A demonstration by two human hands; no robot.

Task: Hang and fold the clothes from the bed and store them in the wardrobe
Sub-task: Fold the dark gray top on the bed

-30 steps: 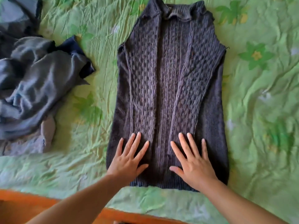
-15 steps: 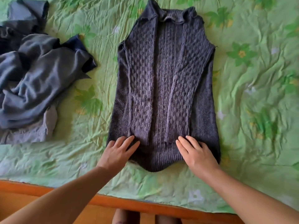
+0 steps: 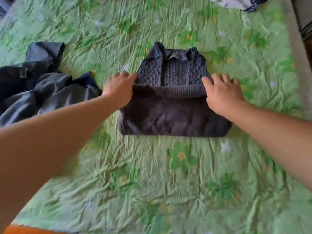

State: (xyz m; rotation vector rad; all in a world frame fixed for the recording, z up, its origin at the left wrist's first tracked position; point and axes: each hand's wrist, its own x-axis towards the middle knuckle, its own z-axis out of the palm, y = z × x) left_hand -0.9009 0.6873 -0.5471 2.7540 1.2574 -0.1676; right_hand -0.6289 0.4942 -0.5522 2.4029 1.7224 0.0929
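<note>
**Sweater now folded in half**

Your sweater [image 3: 172,114] lies in the middle of the frame on the green flowered bed [image 3: 152,174]. Half a second ago it was stretched out long with its hem at the near end. Now that hem is doubled up over the body, and its ribbed edge runs across just below the collar.

Your hands have travelled up with it. Your left hand [image 3: 120,88] is at the left end of the raised hem, fingers curled and gripping the knit. Your right hand [image 3: 222,93] sits on the right end, thumb on the ribbing and fingers spread past the corner. The blur hides whether it pinches or only presses.

The heap of grey clothes [image 3: 42,88] stays at the left of the frame. A white and dark cloth [image 3: 239,3] now shows at the upper right.
</note>
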